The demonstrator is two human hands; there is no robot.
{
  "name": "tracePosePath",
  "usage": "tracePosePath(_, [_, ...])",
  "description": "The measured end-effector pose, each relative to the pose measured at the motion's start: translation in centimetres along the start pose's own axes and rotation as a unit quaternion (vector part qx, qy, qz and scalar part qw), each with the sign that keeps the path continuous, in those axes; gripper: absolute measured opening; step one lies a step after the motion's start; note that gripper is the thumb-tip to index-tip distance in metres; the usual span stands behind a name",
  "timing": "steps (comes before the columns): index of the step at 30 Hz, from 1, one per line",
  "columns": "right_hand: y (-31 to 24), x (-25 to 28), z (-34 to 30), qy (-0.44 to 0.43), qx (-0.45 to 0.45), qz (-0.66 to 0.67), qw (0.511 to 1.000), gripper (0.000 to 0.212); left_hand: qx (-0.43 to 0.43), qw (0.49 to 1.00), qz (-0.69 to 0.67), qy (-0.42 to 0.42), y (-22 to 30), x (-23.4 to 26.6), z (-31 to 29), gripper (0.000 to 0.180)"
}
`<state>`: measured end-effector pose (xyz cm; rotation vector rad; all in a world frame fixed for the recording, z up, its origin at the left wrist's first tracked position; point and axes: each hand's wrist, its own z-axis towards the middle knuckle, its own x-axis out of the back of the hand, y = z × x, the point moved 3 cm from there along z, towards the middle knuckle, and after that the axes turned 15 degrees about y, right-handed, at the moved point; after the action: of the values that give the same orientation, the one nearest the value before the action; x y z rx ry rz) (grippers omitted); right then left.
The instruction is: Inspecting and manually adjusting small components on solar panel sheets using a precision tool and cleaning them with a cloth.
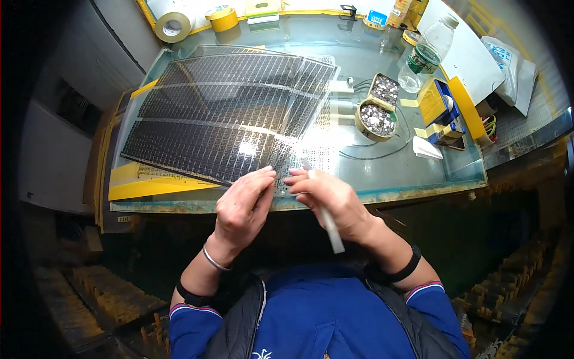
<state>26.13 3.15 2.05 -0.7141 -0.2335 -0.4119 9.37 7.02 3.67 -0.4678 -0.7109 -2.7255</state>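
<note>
A dark gridded sheet [197, 116], see-through in parts, lies slanted over the glass-topped table. My left hand [244, 206] is closed at the sheet's near edge, fingertips pressed together, and seems to pinch it there; the grip itself is partly hidden. Just to its right, my right hand [335, 200] curls around a thin, flat, pale stick-like tool [333, 232]. One end of the tool sticks out below the palm, the other points at the sheet. Under the sheet's right side lies a white perforated plate [326, 158], partly washed out by glare.
Right of the sheet stand a tin of small grey-white bits [376, 122], a plastic bottle [424, 54] and a blue-and-yellow tape holder [439, 105]. Tape rolls [173, 27] line the far edge. A folded white paper [427, 148] lies at the right.
</note>
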Motion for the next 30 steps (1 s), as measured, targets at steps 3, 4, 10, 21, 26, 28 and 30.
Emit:
tracePosePath(3, [-0.7,-0.5,-0.2,-0.061,0.044,-0.105,0.992,0.023,-0.002,0.998,0.003,0.065,-0.6,0.3,0.9,0.021])
tracePosePath(4, [-0.7,-0.3,-0.3,-0.062,0.045,-0.103,0.992,0.023,0.001,0.998,-0.003,0.055,-0.7,-0.2,1.4,0.021])
tracePosePath(10, [-0.5,2.9,-1.4,-0.033,0.02,-0.063,0.997,0.035,-0.01,0.999,0.006,-0.048,0.2,-3.4,2.2,0.027])
tracePosePath(21, [-1.3,3.6,-2.2,0.046,0.01,-0.081,0.996,0.025,-0.036,0.988,0.049,-0.142,2.3,-0.7,-2.6,0.038])
tracePosePath(26, [-0.8,3.8,-2.3,0.021,0.016,-0.095,0.995,0.021,-0.03,0.989,0.049,-0.134,2.1,-1.0,-2.5,0.035])
tracePosePath(28, [-0.5,3.8,-2.6,0.029,0.012,-0.067,0.997,0.019,-0.028,0.989,0.046,-0.135,2.1,-1.2,-2.4,0.035])
tracePosePath(30, [-0.4,3.9,-2.5,0.025,0.006,-0.063,0.998,0.019,-0.029,0.99,0.043,-0.133,2.1,-1.2,-2.4,0.034])
